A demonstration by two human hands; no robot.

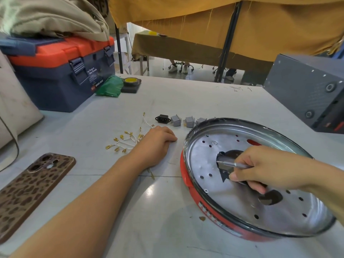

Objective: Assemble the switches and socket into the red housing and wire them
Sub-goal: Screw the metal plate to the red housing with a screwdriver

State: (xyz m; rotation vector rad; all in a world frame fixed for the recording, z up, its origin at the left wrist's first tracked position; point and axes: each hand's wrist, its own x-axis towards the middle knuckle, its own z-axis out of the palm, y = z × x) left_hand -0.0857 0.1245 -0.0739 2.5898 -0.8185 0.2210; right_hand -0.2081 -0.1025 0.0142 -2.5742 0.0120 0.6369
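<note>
The red housing (188,175) lies on the white tabletop (167,229) at the right, tilted, with its round metal plate (240,207) facing up inside a dark rim. The plate carries small holes and two larger dark openings.

The right hand (270,168) rests over the plate. Its fingers are curled round a thin metal tool (234,164), which is held like a pen. The tip of the tool points into the central opening (230,155) of the plate.

The left hand (158,140) lies on the tabletop just left of the housing. Its fingers are loosely curled, knuckles up, and whether it holds anything cannot be determined. It lies partly over a loose bundle of white wires (128,140) with brass terminals. More terminals show at the near side of the wrist.

Beyond the left hand, a row of parts lies on the tabletop: a black socket (162,119) at the left, then grey switches (176,120) running right to the rim of the housing. The last switch is partly hidden by the rim.

A phone (31,192) in a spotted brown case lies face down at the near left. A blue and orange toolbox (61,71) stands at the far left with a beige bag (52,15) on top. A green bag (109,86) and a roll of tape (132,81) on a dark block lie beside the toolbox. A grey box (307,92) stands at the far right.
</note>
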